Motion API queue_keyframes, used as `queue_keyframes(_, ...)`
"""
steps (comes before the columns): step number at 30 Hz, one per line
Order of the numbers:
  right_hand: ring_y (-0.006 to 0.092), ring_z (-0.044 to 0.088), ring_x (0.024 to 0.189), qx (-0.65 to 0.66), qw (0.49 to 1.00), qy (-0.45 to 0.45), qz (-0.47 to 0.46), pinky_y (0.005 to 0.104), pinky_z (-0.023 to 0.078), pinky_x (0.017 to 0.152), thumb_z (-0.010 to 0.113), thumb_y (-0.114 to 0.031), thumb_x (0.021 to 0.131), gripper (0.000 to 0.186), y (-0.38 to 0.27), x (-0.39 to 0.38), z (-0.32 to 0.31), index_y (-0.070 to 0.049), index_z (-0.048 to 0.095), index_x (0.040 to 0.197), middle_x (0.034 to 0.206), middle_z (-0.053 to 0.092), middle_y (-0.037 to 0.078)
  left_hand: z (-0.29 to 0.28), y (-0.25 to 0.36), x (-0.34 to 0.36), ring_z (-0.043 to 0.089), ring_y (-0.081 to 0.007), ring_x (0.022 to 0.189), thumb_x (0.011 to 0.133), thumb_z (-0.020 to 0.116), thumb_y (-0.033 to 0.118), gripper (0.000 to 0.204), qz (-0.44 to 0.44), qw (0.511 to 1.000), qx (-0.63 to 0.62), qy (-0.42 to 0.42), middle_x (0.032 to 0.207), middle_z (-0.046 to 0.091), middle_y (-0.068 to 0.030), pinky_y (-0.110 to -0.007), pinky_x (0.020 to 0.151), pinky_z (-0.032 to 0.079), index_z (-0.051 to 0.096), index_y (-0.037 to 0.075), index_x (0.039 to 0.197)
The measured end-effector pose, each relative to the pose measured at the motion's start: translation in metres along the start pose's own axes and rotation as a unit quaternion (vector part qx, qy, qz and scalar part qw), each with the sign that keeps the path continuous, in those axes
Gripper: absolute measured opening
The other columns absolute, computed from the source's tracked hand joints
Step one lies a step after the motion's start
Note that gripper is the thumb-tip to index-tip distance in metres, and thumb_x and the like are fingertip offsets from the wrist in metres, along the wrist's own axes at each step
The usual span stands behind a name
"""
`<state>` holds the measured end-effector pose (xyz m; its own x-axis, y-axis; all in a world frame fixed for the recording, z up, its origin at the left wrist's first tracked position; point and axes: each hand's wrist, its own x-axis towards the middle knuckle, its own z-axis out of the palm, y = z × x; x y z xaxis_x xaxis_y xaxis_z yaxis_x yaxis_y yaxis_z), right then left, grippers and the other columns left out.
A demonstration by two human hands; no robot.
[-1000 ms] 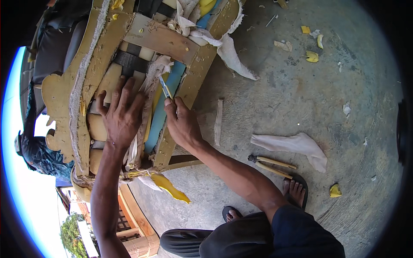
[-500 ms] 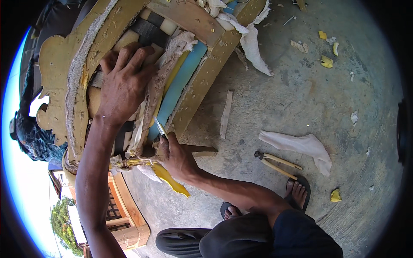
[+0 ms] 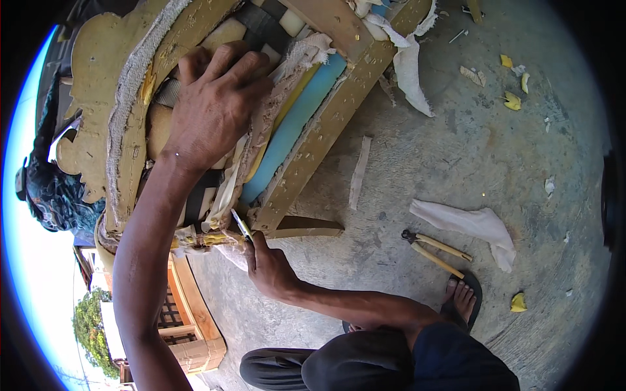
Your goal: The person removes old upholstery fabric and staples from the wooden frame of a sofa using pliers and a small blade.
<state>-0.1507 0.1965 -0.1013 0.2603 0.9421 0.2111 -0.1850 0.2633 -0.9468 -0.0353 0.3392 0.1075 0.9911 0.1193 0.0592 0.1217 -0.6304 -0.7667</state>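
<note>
A stripped chair frame [image 3: 326, 124] of worn wood fills the upper left, with black and tan woven webbing [image 3: 259, 29] inside it. My left hand [image 3: 218, 107] lies over the webbing, fingers curled round the edge of torn upholstery fabric [image 3: 266, 111]; the fingertips are hidden. Beside that fabric runs a strip of blue foam [image 3: 297, 127] with a thin yellow layer. My right hand [image 3: 272, 268] grips a slim utility knife [image 3: 242, 225], its blade pointing up and left at the torn fabric by the frame's lower corner.
On the concrete floor at right lie pincers [image 3: 440, 254] with tan handles, a white cloth piece [image 3: 469, 225], a narrow fabric strip [image 3: 360, 173] and yellow foam scraps [image 3: 512, 100]. My sandalled foot [image 3: 463, 298] is beside the pincers. A wooden furniture piece [image 3: 195, 319] stands at lower left.
The chair and floor sit further right in view. My right hand and the knife have moved down along the foam to the frame's corner. The yellow piece hanging below no longer shows.
</note>
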Motion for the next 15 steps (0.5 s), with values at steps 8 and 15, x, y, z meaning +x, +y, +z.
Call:
queue_keyframes(8,0.0420,0.061,0.052,0.053,0.991,0.102,0.063,0.0499,0.039,0.045,0.048,-0.019,0.106,0.017,-0.036,0.056,-0.051,-0.003,0.042,0.107,0.058,0.053,0.021,-0.001,-0.001,0.002,0.051,-0.0193,0.121,0.079,0.071,0.014,0.024,0.019,1.000,0.000,-0.002,0.117,0.062,0.0036,-0.046,0.098,0.034,0.073,0.015,0.102)
queue_keyframes(15,0.0402,0.059,0.048,-0.034,0.998,-0.029,0.044,0.0509,0.038,0.042,0.050,-0.016,0.104,0.021,-0.009,-0.013,0.010,-0.001,0.039,0.114,0.055,0.050,0.024,0.002,0.000,0.005,0.052,-0.0171,0.120,0.080,0.073,0.017,0.024,0.033,0.999,0.008,0.026,0.117,0.062,0.0049,-0.043,0.097,0.035,0.074,0.016,0.104)
